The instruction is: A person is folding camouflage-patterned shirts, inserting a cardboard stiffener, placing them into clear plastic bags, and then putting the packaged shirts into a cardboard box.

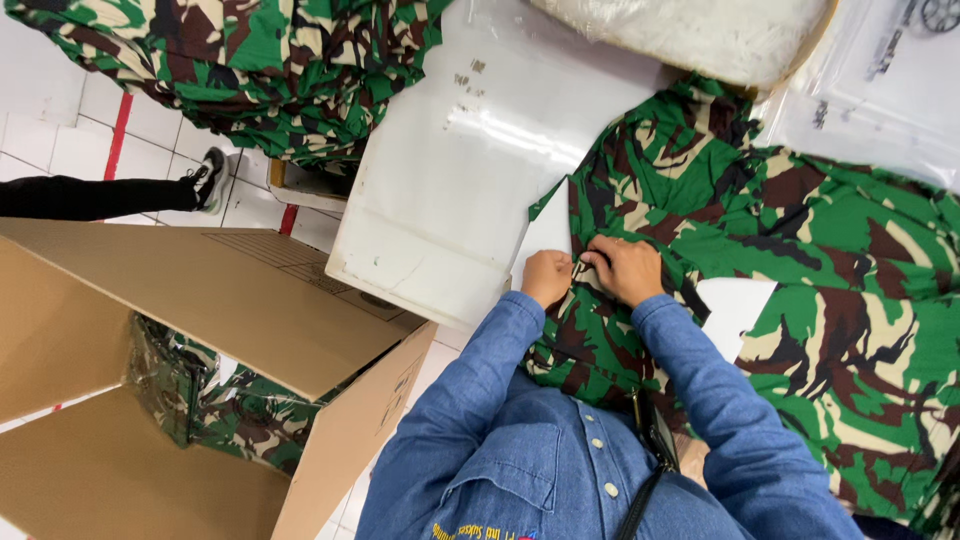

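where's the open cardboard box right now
In the head view, the open brown cardboard box sits on the floor at lower left, beside the white table, left of the person's left hand.

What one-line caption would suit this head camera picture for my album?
Both hands, left hand and right hand, pinch a camouflage garment on a white table beside an open cardboard box.

A garment packing room, by every sign: green, brown and cream camouflage-print cloth garments (pixel 800 250) spread across a glossy white worktable (pixel 450 170), with another heap of the same camouflage cloth (pixel 260 60) piled past its far edge. Clear plastic packing bags (pixel 880 80) lie at the table's far right corner. Beside the table's left edge, an open brown cardboard shipping carton (pixel 200 330) on the white tiled floor (pixel 100 150) holds bagged camouflage pieces (pixel 210 400).
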